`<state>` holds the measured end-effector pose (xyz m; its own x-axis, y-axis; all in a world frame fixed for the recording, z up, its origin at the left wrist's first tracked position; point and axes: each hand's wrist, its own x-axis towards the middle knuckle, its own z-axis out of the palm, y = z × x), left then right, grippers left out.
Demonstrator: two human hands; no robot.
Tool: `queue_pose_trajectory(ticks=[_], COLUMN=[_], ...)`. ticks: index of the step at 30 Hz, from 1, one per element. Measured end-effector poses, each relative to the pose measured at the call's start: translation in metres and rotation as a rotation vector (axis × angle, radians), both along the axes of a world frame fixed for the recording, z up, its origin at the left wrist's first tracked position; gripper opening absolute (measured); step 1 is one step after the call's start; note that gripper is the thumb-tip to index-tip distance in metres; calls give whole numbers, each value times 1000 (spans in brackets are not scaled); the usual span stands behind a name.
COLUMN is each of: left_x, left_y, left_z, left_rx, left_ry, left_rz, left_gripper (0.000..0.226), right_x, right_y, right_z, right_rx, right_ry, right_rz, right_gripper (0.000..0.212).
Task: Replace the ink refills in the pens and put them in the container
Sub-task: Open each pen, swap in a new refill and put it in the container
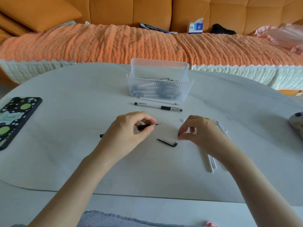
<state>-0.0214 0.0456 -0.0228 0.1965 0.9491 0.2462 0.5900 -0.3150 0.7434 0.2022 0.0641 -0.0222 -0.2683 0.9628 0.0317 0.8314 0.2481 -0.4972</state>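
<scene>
My left hand [129, 133] grips an uncapped pen [145, 126] by its black grip, tip pointing right and tail sticking out to the left. The pen cap [167, 142] lies on the table between my hands. My right hand [201, 133] hovers just right of the cap with curled fingers, thumb and forefinger tips close together; whether they pinch anything is unclear. Several white refills [210, 163] lie under that hand. Behind, a clear ribbed container [159, 63] holds several pens. A capped pen [157, 106] and a loose refill [159, 101] lie in front of it.
A phone in a black case with green spots [14, 118] lies at the left table edge. A patterned object [297, 125] sits at the right edge. A small white piece [182, 120] lies by my right hand. An orange sofa stands behind the table.
</scene>
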Motion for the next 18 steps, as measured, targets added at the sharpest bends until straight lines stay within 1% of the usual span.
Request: queue_pose_trajectory(ticks=[3, 5, 7, 9, 14, 18], left_x=[1, 2, 3, 4, 5, 6], left_y=[0, 0, -1, -2, -2, -3], left_z=[0, 0, 0, 1, 2, 2], left_rx=[-16, -31, -42, -51, -46, -45], left_ry=[-19, -46, -61, -56, -44, -36], left_rz=[-7, -6, -4, -11, -20, -27], left_gripper=[10, 11, 10, 8, 8, 7], right_x=[-3, -6, -11, -16, -23, -26], right_y=[-3, -6, -8, -11, -13, -14], right_z=[0, 5, 9, 12, 15, 17], right_rx=[102, 152, 137, 106, 79, 77], right_ry=[-17, 59, 201, 298, 350, 386], right_rz=[45, 36, 26, 45, 47, 57], right_gripper=[5, 2, 3, 7, 11, 9])
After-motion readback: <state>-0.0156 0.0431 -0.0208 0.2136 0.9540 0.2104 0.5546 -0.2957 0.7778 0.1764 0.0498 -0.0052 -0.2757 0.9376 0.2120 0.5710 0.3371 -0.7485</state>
